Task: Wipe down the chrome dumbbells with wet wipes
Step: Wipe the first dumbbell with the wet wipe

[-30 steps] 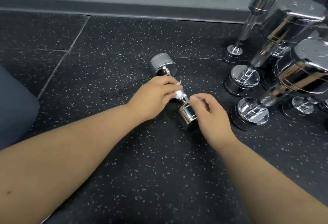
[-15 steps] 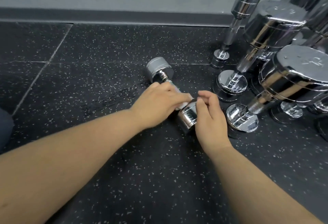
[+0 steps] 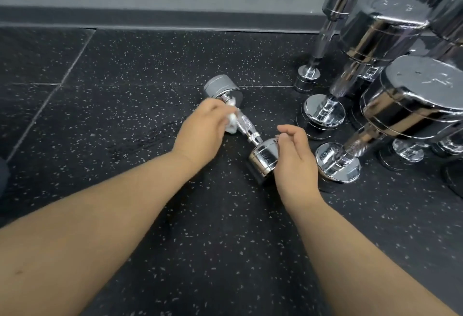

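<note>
Obs.: one small dumbbell [image 3: 246, 127] lies on its side on the speckled black floor [image 3: 125, 120], in the middle of the view. Its long axis runs on a diagonal. The far head [image 3: 220, 88] points away and to the left, and the near head [image 3: 263, 160] points toward the person and to the right.

Left hand [image 3: 203, 127]: fingers curled round a bunched white wet wipe [image 3: 231, 121], which is pressed on the handle [image 3: 246, 125] just beside the far head. The hand is blurred, so the finger detail is poor.

Right hand [image 3: 294, 155]: lies against the right side of the near head, with fingers curled and thumb and forefinger at its upper edge. I cannot tell whether it truly grips the head or only rests on it.

Key relation: from the wipe, the bare knurled part of the handle runs down the axis toward the near head and the right hand. The left hand is the nearer one to the handle. The right hand sits at the opposite end.

Judgement: the step in hand is wiping the handle. The next stroke should follow the axis toward the near head, which needs steadying so the dumbbell does not roll.

Also present: a group of upright dumbbells [image 3: 323, 112] stands just right of the right hand, with little room on that side.
</note>
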Motion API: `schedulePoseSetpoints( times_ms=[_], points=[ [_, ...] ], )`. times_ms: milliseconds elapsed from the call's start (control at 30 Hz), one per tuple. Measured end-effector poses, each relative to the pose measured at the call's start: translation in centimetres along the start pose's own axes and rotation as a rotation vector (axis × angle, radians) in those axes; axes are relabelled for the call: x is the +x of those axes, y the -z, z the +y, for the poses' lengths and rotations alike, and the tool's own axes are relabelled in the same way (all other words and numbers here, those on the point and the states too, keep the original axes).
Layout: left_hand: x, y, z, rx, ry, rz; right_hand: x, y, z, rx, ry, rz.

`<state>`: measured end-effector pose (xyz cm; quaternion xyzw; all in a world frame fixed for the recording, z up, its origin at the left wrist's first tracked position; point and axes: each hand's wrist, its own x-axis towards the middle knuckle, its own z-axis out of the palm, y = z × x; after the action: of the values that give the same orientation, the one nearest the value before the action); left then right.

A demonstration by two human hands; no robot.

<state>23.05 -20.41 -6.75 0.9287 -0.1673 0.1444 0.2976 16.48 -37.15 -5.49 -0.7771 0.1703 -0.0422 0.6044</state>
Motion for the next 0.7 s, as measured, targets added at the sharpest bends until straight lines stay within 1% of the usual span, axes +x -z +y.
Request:
schedulePoseSetpoints(
  times_ms=[67,100,167,200,233,267,300,367,400,467,533,600,633,700],
  points=[
    [0.0,-0.9,2.1,-0.14,0.364,0.071,-0.1,-0.2,0.1,-0.031,0.032,0.001],
    [-0.5,-1.6,3.6,-0.265,0.524,0.088,-0.1,-0.2,0.1,-0.038,0.044,0.007],
    [-1.6,-2.2,6.3,-0.666,0.84,0.128,-0.1,-0.2,0.0,-0.016,0.044,0.024],
    [-1.4,-2.3,6.8,-0.866,1.0,0.18,0.1,-0.1,-0.1,0.002,0.035,0.033],
    [-0.8,-2.3,6.6,-1.024,1.132,0.235,0.3,-0.1,0.0,0.013,0.024,0.04],
    [0.0,-1.9,6.2,-1.16,1.211,0.286,0.3,-0.1,0.1,0.014,0.015,0.041],
    [0.9,-1.5,5.7,-1.3,1.235,0.329,0.3,-0.1,0.2,0.013,0.017,0.038],
    [2.4,-0.8,5.2,-1.524,1.218,0.405,0.1,-0.2,0.3,0.004,0.039,0.026],
    [2.8,-0.7,5.2,-1.592,1.217,0.411,0.1,-0.2,0.3,-0.008,0.05,0.022],
    [2.4,-0.7,6.3,-1.657,1.257,0.347,0.0,-0.2,0.3,-0.026,0.06,0.02],
    [1.4,-1.0,7.1,-1.608,1.257,0.179,0.0,-0.3,0.2,-0.023,0.059,0.025],
    [0.0,-1.3,7.1,-1.47,1.237,0.015,0.0,-0.3,0.2,-0.038,0.079,0.028],
    [-0.3,-1.3,6.7,-1.418,1.225,-0.02,0.0,-0.5,0.2,-0.049,0.094,0.027],
    [-0.5,-0.8,6.3,-1.35,1.215,-0.027,-0.2,-0.5,0.3,-0.075,0.118,0.022]
  ],
)
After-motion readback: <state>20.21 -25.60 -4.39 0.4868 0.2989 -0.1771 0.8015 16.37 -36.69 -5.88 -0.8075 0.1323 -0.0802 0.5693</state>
